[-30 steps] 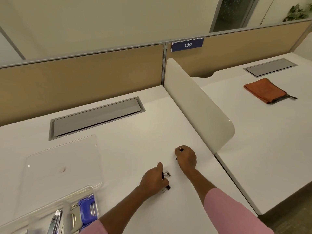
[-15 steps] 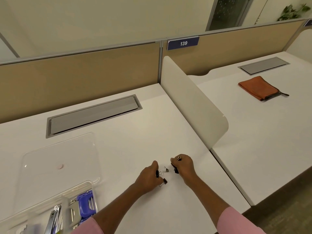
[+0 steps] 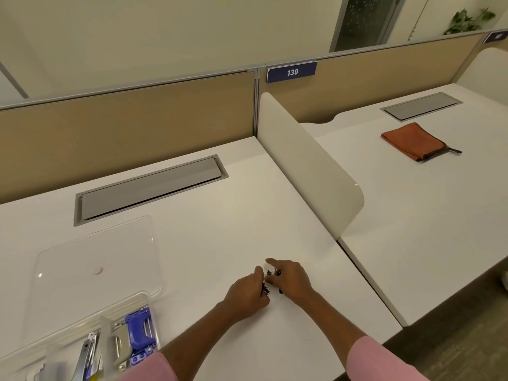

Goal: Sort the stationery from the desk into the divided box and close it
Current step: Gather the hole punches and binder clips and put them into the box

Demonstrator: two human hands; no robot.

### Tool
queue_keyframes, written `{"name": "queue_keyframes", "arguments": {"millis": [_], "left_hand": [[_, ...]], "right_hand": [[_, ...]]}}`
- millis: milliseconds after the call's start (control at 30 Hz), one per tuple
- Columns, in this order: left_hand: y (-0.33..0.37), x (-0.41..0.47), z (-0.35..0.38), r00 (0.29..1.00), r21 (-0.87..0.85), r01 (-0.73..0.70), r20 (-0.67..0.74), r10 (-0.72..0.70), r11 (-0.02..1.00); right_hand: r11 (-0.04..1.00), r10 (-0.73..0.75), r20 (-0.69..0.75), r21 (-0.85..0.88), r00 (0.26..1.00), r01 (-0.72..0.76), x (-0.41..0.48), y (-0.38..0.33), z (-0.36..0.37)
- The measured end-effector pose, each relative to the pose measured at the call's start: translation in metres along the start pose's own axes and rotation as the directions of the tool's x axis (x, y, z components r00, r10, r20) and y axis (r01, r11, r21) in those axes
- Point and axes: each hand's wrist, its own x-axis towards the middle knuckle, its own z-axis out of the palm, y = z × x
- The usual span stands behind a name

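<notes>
My left hand (image 3: 247, 295) and my right hand (image 3: 291, 279) meet over the white desk (image 3: 220, 237), fingers curled round small black binder clips (image 3: 270, 273). More clips show between the two hands, partly hidden by my fingers. The clear divided box (image 3: 148, 301) sits at the lower left, its transparent lid (image 3: 96, 259) lying open behind it. Inside the box lie a blue stapler (image 3: 138, 329) and metal tools (image 3: 88, 353).
A grey cable hatch (image 3: 148, 188) is set into the desk behind the lid. A white side divider (image 3: 310, 166) borders the desk on the right. On the neighbouring desk lies an orange pouch (image 3: 412, 140). A tan partition with a sign "139" stands at the back.
My right hand has drawn back toward my left hand, and both now close together over the clips. The view has shifted slightly left.
</notes>
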Motion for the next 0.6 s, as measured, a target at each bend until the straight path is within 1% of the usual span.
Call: {"name": "queue_keyframes", "arguments": {"millis": [133,233,300,367,467,533,600], "left_hand": [[-0.002,0.001,0.003,1.0,0.045,0.005,0.002,-0.005,0.999],[-0.001,0.001,0.004,1.0,0.07,0.01,-0.008,-0.009,0.998],[0.001,0.001,0.004,1.0,0.082,0.015,-0.018,-0.014,0.997],[0.001,0.0,0.004,1.0,0.096,0.011,-0.021,-0.009,0.995],[-0.003,-0.001,0.005,1.0,0.113,-0.004,-0.025,0.006,0.994],[-0.006,-0.002,0.005,0.999,0.108,-0.016,-0.03,0.019,0.994],[-0.009,-0.002,0.005,0.998,0.094,-0.04,-0.041,0.044,0.995]], "right_hand": [[0.963,-0.096,0.005,-0.254,0.995,0.094,-0.001,-0.008,0.001],[0.946,-0.093,-0.039,-0.316,0.995,0.076,0.001,-0.008,0.003],[0.947,-0.085,-0.056,-0.316,0.995,0.063,0.003,-0.008,0.003],[0.968,-0.062,-0.08,-0.248,0.995,0.041,0.004,-0.004,0.004],[0.997,0.038,-0.127,-0.061,0.991,-0.046,0.003,0.006,0.004],[0.994,0.08,-0.142,0.091,0.987,-0.067,0.0,0.006,0.001],[0.958,0.11,-0.138,0.278,0.984,-0.068,-0.006,0.004,-0.004]]}}
